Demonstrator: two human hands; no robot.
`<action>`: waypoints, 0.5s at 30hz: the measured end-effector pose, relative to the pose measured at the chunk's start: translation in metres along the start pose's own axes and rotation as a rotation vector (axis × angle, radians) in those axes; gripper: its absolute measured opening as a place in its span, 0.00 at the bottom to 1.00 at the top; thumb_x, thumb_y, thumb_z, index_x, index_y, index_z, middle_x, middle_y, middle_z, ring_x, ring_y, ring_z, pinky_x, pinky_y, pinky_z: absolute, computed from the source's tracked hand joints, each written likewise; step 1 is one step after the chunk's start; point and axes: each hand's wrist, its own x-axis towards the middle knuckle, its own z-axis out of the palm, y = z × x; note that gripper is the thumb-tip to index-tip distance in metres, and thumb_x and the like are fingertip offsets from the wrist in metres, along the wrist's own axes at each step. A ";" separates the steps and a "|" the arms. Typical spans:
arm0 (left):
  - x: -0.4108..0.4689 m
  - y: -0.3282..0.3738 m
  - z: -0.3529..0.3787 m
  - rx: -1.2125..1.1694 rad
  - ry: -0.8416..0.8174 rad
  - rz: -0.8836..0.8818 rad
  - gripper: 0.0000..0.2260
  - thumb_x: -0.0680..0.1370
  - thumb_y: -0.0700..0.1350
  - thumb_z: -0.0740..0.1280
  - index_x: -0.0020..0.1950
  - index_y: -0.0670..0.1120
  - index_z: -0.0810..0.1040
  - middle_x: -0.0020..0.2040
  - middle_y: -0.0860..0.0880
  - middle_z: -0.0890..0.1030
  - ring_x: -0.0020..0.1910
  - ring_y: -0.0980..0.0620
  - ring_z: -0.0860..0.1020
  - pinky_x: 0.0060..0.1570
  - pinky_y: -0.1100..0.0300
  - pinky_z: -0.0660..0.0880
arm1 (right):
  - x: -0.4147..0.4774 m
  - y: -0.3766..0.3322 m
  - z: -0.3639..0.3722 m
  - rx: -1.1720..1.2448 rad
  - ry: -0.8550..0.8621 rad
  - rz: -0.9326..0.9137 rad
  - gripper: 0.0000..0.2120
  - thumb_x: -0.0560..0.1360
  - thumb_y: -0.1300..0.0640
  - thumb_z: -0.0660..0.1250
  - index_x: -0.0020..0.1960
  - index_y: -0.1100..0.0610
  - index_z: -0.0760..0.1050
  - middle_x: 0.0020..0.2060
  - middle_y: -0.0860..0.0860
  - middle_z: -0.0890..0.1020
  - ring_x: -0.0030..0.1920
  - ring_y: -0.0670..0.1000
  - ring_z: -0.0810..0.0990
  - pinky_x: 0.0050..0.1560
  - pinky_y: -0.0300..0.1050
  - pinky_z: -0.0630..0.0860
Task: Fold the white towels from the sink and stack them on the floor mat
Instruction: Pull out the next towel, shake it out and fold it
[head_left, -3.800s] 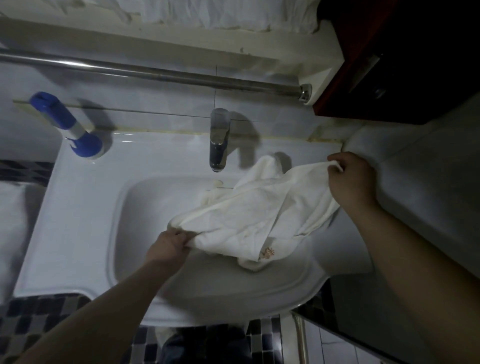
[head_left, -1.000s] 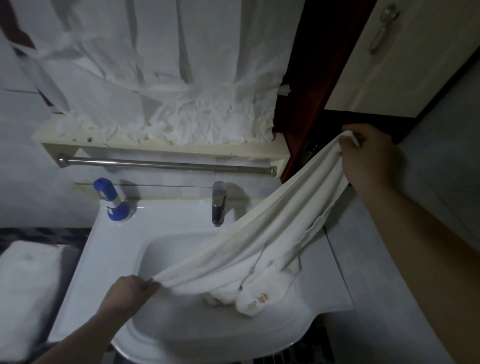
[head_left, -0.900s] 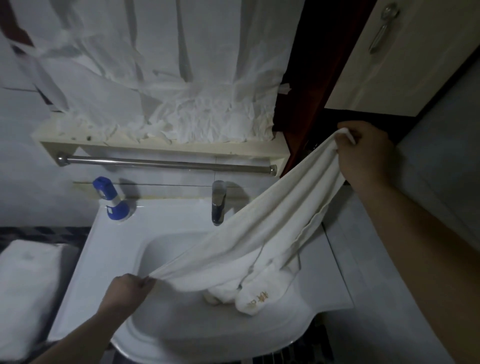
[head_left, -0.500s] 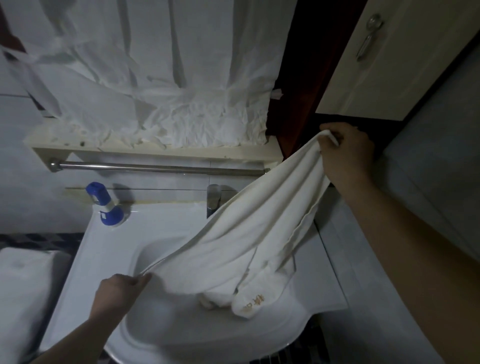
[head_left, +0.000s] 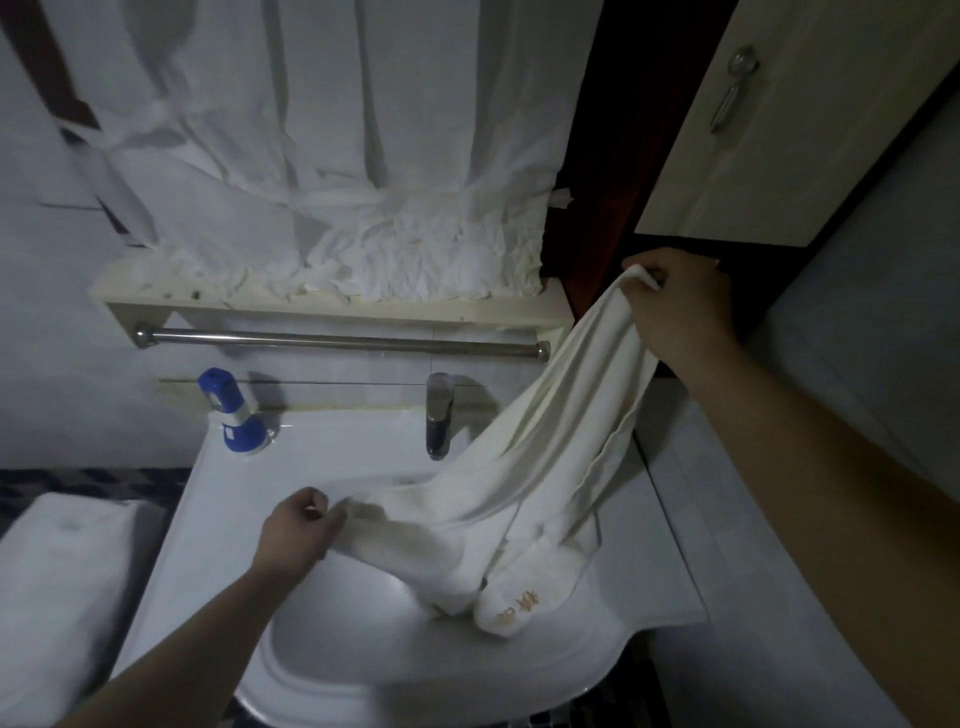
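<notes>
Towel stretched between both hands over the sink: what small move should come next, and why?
Probably lift both hands higher. The right hand holds one end of the towel up, the left hand grips the other end low, and the embroidered end sags into the sink, so it cannot yet be folded flat.

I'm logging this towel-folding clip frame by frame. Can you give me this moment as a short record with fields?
setting: bathroom, white sink under a metal towel rail
left hand: left hand grips one end of the white towel, low over the basin
right hand: right hand grips the other end, raised to the right
towel state: stretched between both hands, unfolded, its embroidered end hanging into the basin
other items: blue-capped bottle at the sink's back left; faucet
task progress: no fold made yet; floor mat not identifiable
</notes>
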 end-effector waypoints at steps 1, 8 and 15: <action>-0.002 0.011 0.001 -0.075 -0.063 0.011 0.13 0.72 0.48 0.72 0.35 0.45 0.71 0.26 0.48 0.77 0.27 0.46 0.74 0.35 0.54 0.71 | -0.001 -0.002 0.001 0.003 -0.023 -0.009 0.13 0.79 0.58 0.64 0.62 0.53 0.81 0.58 0.53 0.82 0.58 0.54 0.80 0.56 0.43 0.75; -0.030 0.117 0.004 -0.541 -0.300 0.083 0.06 0.78 0.40 0.70 0.44 0.41 0.75 0.35 0.44 0.77 0.38 0.43 0.77 0.42 0.48 0.75 | -0.010 -0.020 0.013 0.073 -0.134 -0.028 0.09 0.77 0.56 0.66 0.53 0.51 0.83 0.45 0.45 0.81 0.47 0.46 0.79 0.48 0.37 0.72; -0.056 0.213 -0.008 -0.770 -0.339 0.219 0.07 0.80 0.39 0.66 0.42 0.45 0.76 0.35 0.47 0.76 0.34 0.50 0.76 0.37 0.56 0.74 | -0.021 -0.043 0.008 0.152 -0.163 -0.078 0.07 0.77 0.57 0.67 0.50 0.50 0.83 0.39 0.38 0.78 0.42 0.40 0.77 0.39 0.29 0.70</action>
